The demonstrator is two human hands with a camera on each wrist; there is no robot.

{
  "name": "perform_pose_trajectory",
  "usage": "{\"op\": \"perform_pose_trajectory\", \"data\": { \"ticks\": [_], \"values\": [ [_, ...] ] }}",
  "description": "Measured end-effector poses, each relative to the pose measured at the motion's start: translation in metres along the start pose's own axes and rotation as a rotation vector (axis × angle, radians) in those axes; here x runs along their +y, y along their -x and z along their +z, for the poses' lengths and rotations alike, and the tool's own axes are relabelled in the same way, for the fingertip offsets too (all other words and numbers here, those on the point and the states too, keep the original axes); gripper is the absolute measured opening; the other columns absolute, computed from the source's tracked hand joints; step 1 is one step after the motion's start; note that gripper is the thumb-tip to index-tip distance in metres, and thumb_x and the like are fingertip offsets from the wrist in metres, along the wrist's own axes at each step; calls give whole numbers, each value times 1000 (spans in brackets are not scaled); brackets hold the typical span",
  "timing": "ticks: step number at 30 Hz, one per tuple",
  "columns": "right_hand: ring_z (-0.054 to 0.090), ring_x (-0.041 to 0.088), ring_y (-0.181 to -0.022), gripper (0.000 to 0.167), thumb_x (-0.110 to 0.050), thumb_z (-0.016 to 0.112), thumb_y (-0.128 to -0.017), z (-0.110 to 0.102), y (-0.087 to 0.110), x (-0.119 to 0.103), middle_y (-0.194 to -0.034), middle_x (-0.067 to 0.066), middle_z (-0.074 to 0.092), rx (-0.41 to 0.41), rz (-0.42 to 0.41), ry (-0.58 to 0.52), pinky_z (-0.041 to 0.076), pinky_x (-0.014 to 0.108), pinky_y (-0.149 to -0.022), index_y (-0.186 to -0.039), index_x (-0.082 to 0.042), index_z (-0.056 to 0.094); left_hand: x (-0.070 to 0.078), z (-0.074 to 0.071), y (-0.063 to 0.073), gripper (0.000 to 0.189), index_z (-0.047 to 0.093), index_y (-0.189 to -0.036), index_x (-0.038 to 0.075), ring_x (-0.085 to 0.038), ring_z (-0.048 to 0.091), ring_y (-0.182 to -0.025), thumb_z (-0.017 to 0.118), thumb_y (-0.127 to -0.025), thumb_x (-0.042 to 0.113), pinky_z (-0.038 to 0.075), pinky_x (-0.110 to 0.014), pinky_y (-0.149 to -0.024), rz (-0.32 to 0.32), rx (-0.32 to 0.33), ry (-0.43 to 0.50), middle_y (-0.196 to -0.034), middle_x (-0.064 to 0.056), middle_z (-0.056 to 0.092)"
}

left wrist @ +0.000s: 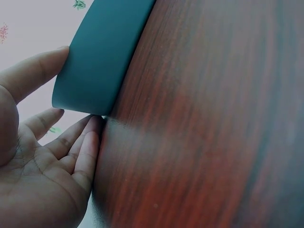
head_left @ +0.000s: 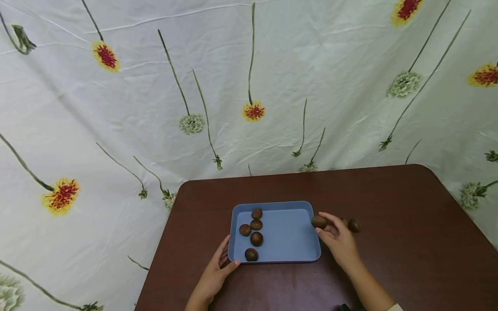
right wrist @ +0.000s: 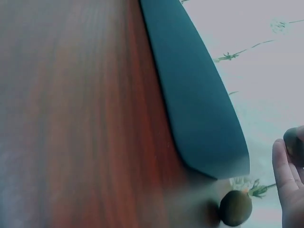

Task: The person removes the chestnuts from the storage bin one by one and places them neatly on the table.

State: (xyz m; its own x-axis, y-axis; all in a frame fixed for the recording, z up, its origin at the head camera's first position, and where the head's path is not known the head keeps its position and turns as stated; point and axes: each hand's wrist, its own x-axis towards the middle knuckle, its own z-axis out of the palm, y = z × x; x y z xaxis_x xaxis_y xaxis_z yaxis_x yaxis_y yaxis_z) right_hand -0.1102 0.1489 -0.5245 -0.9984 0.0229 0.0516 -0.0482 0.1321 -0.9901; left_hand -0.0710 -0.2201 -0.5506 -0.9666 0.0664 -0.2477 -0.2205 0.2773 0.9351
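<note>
This looks like a plain indoor corner, perhaps in a home, though the view takes in too little to tell the kind of room for sure. A pale, creased cloth [head_left: 350, 116] printed with red-and-yellow blooms on thin green stems spreads behind and beside the tabletop [head_left: 428, 255], whose rounded corners and glossy reddish-brown wood grain suggest household or office furniture.

Dark reddish-brown tabletop [head_left: 408, 259], rounded far corners, streaked wood grain, soft sheen. Behind and at both sides, creased whitish cloth [head_left: 136, 95] printed with red-and-yellow blooms [head_left: 253, 112], pale green puffy flower heads [head_left: 191, 124], long thin stems [head_left: 251, 52].
</note>
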Motion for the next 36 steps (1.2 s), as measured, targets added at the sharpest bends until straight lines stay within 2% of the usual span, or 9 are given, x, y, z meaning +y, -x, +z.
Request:
{"op": "perform_pose_trajectory", "data": {
  "ticks": [4,7,10,17,22,25,30,36],
  "values": [
    [66,-1,-88,50,-3,70,-94,-7,9,2,-118,14,55,15,-27,-1,55,14,-78,-141,-2,54,-1,1,0,86,24,-162,23,-37,40,-144,75,-93,28,32,-58,-117,-10,3,-8,-159,-18,39],
    [68,0,-88,49,-4,71,-93,-11,15,4,-115,17,60,29,-19,22,55,14,-77,-139,-1,55,-2,0,-1,87,24,-162,24,-37,39,-145,75,-92,28,31,-58,-117,-20,8,-6,-159,-18,39],
    [69,2,-88,48,-10,72,-94,-15,19,6,-114,18,65,37,24,63,55,16,-76,-139,-5,56,-1,0,0,86,23,-163,23,-39,39,-144,74,-93,28,32,-59,-116,-10,4,-16,-159,-20,38],
    [70,7,-96,48,-13,75,-92,-21,24,18,-128,16,60,27,80,226,57,17,-77,-136,-5,58,-1,-1,0,86,22,-163,21,-39,41,-143,73,-94,29,34,-57,-115,11,4,-33,-158,-20,39],
    [69,20,-104,46,-22,76,-92,-23,26,22,-127,14,63,4,112,367,56,18,-79,-133,-7,61,-1,-1,1,86,21,-163,22,-41,40,-143,73,-95,29,35,-57,-115,9,-14,-20,-159,-21,37],
    [66,22,-105,46,-27,76,-93,-25,26,23,-125,13,64,-15,137,424,54,19,-79,-133,-8,62,-1,0,0,86,23,-162,24,-39,40,-144,74,-93,28,34,-57,-116,-9,-7,2,-160,-19,37],
    [64,17,-99,44,-23,76,-92,-26,25,25,-120,11,65,-34,153,478,53,20,-76,-131,-9,63,-1,0,-1,85,25,-162,26,-37,40,-144,75,-93,26,33,-58,-117,-14,5,18,-160,-18,38],
    [63,11,-92,42,-18,76,-91,-25,24,26,-116,12,64,-29,121,524,53,19,-74,-130,-7,65,1,0,0,85,26,-161,26,-36,41,-144,75,-93,25,33,-57,-117,-10,4,14,-159,-17,39]
  ]
}}
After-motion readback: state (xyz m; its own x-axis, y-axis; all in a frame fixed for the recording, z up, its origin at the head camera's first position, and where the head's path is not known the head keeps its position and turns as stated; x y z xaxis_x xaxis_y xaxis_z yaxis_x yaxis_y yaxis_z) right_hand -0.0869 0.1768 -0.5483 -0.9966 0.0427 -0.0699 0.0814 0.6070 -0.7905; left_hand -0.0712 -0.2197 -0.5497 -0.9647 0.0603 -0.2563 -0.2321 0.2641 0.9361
